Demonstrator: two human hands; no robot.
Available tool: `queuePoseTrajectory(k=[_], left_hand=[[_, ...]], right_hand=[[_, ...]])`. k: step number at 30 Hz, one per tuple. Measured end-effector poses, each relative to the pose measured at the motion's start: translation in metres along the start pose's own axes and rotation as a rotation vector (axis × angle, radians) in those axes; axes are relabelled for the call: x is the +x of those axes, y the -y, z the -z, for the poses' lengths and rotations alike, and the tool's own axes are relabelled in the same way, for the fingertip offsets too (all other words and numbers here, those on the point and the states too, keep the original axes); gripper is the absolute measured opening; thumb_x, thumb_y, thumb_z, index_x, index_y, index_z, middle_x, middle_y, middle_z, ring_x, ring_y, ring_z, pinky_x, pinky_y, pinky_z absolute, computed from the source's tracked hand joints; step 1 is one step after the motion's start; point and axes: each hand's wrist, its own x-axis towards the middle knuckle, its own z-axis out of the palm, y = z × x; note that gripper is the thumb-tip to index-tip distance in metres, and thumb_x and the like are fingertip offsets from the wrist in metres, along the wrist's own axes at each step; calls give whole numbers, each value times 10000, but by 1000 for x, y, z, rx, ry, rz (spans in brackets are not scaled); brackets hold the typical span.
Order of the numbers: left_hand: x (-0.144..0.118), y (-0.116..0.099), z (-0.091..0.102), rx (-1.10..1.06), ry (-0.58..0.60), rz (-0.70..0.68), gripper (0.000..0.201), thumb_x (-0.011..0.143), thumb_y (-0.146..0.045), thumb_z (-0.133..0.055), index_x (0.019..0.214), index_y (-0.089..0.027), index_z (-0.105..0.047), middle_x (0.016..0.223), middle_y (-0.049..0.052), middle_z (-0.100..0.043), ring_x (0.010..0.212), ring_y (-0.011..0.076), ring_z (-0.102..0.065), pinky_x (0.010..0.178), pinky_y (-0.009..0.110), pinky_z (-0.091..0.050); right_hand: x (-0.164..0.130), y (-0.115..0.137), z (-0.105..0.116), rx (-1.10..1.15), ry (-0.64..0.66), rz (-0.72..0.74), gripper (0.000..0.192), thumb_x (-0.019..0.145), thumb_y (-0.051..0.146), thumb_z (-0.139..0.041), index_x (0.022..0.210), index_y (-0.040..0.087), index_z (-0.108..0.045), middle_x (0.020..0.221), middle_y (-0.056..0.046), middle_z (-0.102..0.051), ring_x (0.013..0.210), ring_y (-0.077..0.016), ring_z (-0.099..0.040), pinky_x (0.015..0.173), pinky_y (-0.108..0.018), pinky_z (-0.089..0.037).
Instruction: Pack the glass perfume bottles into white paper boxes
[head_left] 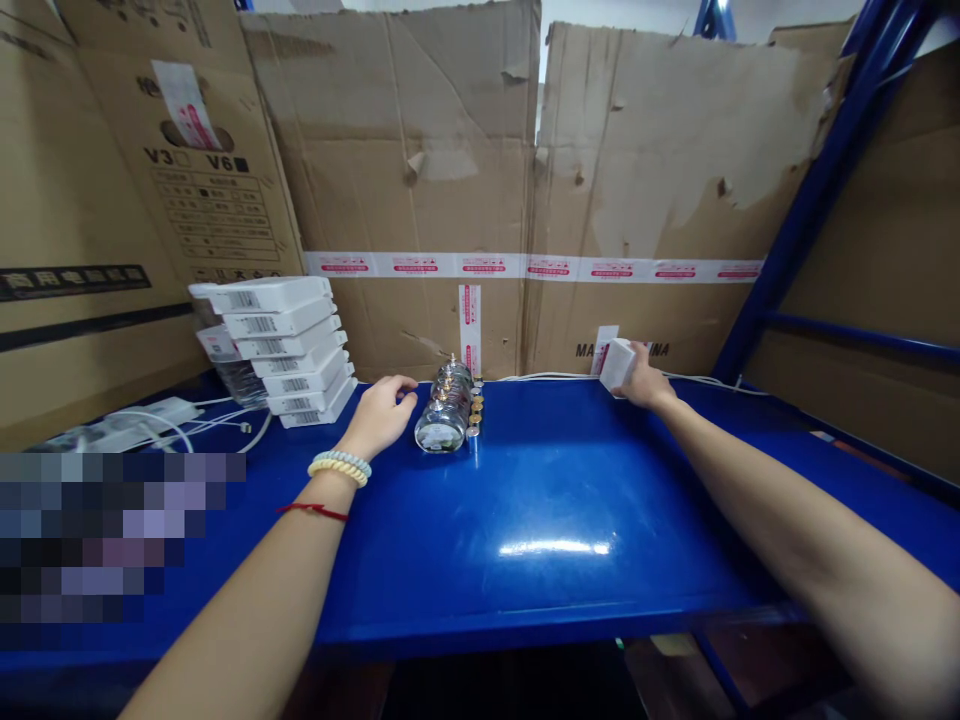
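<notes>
Left hand (381,412) rests loosely curled, empty, just left of the bottle row (448,408) at frame centre; right hand (643,382) grips a white box (616,364).

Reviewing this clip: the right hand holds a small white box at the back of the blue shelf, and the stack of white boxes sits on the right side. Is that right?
Not quite. The right hand does hold the small white box at the back of the blue shelf, but the stack of white boxes sits on the left side, beyond the left hand, as the head view shows.

Stacked white boxes (281,345) w/ cables (225,425), cardboard (420,170) behind.
</notes>
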Motion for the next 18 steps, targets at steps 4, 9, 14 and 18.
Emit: queuePoseTrajectory(k=[4, 9, 14, 18], left_hand=[[0, -1, 0, -29, 10, 28, 303, 793, -258, -491, 1022, -138, -648, 1050, 102, -693, 921, 215, -639, 880, 335, -493], [1, -3, 0, -49, 6, -14, 288, 804, -258, -476, 1008, -143, -645, 1040, 102, -689, 932, 212, -625, 890, 349, -479], [-2, -11, 7, -50, 12, -142, 236, 786, -262, -469, 905, -164, -648, 923, 71, -679, 871, 200, -606, 847, 344, -476], [-5, -17, 16, -69, 31, -179, 210, 761, -241, -443, 822, -169, -631, 854, 52, -677, 808, 184, -596, 782, 326, -470]], right_hand=[[-16, 4, 12, -78, -58, -4, 1117, 699, 437, -738, 1502, 244, 14, 1278, -241, -512, 1080, -393, -612, 836, -472, -465], [-57, 39, 19, -96, -277, 92, 886, 757, 312, -628, 1479, 183, -131, 1290, -246, -413, 1113, -382, -558, 824, -451, -466], [-99, 103, 10, 69, -250, 252, 595, 770, 313, -576, 1313, 139, -409, 1223, -192, -475, 991, -303, -597, 810, -397, -481], [-127, 147, -6, 224, -167, 466, 335, 757, 271, -562, 1078, 175, -565, 1087, -122, -580, 973, -255, -592, 827, -356, -484]])
